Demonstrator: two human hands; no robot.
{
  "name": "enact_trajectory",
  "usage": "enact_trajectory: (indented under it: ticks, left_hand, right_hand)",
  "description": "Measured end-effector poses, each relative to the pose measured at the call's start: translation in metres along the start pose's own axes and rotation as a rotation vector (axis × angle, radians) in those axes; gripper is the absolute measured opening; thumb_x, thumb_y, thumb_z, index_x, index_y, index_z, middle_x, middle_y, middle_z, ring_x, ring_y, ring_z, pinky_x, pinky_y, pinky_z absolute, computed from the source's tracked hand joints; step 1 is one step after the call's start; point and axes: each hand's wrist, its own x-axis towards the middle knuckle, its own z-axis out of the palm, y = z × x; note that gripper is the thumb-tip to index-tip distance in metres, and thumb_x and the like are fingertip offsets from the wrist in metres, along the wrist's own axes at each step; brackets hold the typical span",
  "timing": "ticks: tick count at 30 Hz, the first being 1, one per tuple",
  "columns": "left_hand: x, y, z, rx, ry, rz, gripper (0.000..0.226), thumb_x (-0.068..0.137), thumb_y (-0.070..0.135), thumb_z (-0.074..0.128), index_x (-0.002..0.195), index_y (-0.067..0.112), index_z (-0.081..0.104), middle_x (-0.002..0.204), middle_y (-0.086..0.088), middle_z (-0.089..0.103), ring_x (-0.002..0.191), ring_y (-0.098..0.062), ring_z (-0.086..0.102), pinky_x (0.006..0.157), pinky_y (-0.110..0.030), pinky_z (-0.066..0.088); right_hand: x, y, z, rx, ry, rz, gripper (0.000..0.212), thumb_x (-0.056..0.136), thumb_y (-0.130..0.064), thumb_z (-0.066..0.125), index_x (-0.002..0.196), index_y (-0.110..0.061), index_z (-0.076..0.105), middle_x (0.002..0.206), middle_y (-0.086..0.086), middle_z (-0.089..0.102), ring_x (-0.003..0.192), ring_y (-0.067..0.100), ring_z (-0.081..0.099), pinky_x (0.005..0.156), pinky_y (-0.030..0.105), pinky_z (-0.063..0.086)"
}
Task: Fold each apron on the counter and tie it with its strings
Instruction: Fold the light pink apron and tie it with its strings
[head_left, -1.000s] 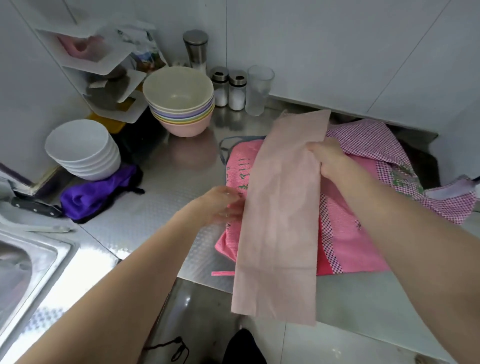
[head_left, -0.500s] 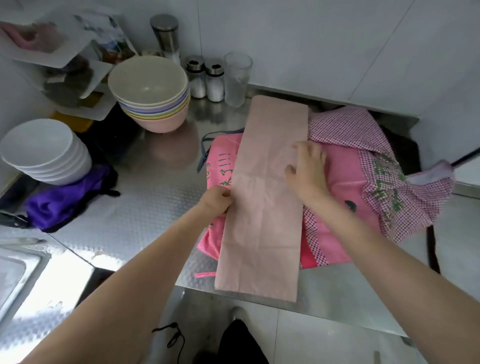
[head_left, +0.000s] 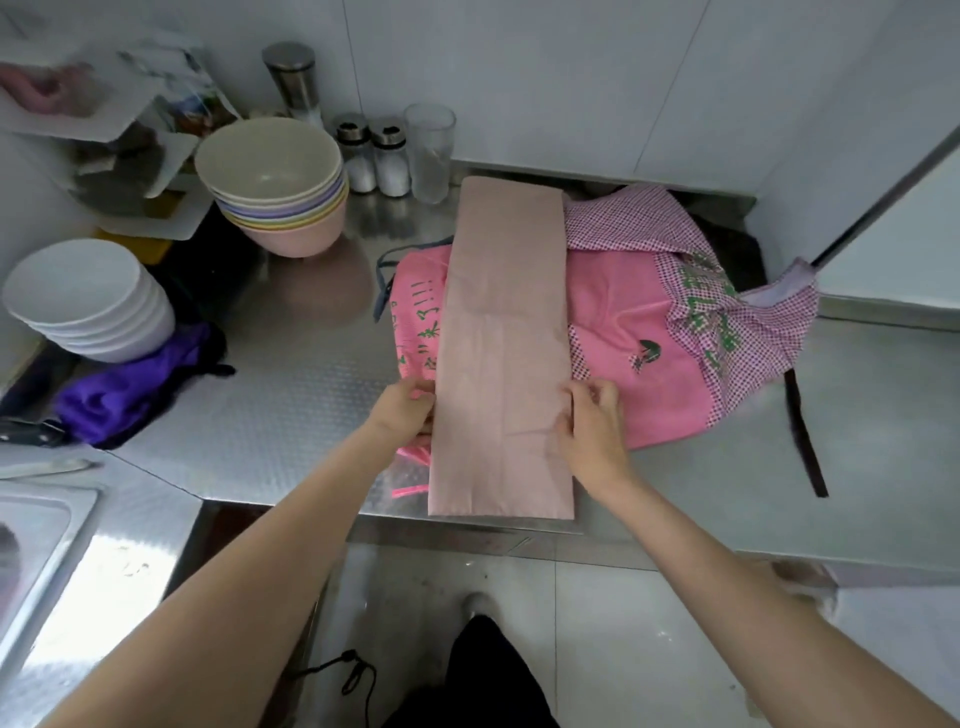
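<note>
A pale pink apron (head_left: 506, 338), folded into a long narrow strip, lies lengthwise on the steel counter (head_left: 291, 395) over a bright pink apron (head_left: 628, 322) with green print and checked trim. The strip's near end reaches the counter's front edge. My left hand (head_left: 408, 410) pinches the strip's left edge. My right hand (head_left: 589, 421) pinches its right edge at the same height. A dark strap (head_left: 802, 436) trails from the bright pink apron on the right. A blue-grey string (head_left: 384, 280) shows at its left.
Stacked coloured bowls (head_left: 275, 187) and stacked white bowls (head_left: 88, 301) stand at the left, with a purple cloth (head_left: 130, 389) below them. Shakers (head_left: 374, 156), a steel canister (head_left: 293, 78) and a glass (head_left: 428, 150) line the back wall. A sink (head_left: 36, 545) lies at near left.
Both hands slid toward me along the strip's edges; the right hand left the strip's top face and now pinches its right edge. The strip now lies flat and straight, reaching the counter's front edge.
</note>
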Motion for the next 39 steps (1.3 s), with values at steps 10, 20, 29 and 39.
enact_trajectory:
  ticks: [10,20,29,39]
  left_hand:
    - [-0.021,-0.016,0.000,0.324,0.106,0.089,0.038,0.081,-0.003,0.057,0.118,0.005,0.056,0.103,-0.023,0.067,0.097,-0.036,0.064,0.086,-0.044,0.053]
    - [-0.030,-0.025,-0.007,0.182,-0.011,0.173,0.042,0.084,-0.015,0.039,0.075,0.020,0.061,0.072,-0.005,0.053,0.068,-0.023,0.048,0.066,-0.033,0.045]
    - [-0.039,-0.017,-0.018,-0.076,-0.214,-0.099,0.036,0.093,-0.013,0.032,0.103,0.002,0.064,0.085,-0.010,0.062,0.069,-0.016,0.058,0.057,-0.017,0.056]
    - [-0.037,-0.028,-0.012,-0.130,-0.108,0.052,0.016,0.091,0.008,0.057,0.080,0.006,0.069,0.070,-0.004,0.061,0.057,-0.009,0.050,0.052,-0.011,0.048]
  right_hand:
    - [-0.014,-0.002,0.009,0.079,-0.234,0.097,0.040,0.085,0.007,0.046,0.121,-0.012,0.047,0.123,0.010,0.048,0.111,0.024,0.049,0.086,0.023,0.035]
    - [-0.039,0.018,-0.008,0.767,-0.377,0.300,0.060,0.082,0.027,0.021,0.121,-0.002,0.057,0.119,0.020,0.060,0.082,0.017,0.061,0.055,0.015,0.049]
    - [-0.036,0.026,0.002,0.700,-0.377,0.204,0.045,0.086,0.020,0.046,0.124,-0.003,0.056,0.108,0.009,0.064,0.095,0.017,0.063,0.073,0.011,0.052]
    - [-0.026,0.018,0.004,0.559,-0.229,0.250,0.017,0.089,-0.010,0.061,0.073,-0.016,0.058,0.064,-0.001,0.055,0.053,0.012,0.049,0.044,0.018,0.042]
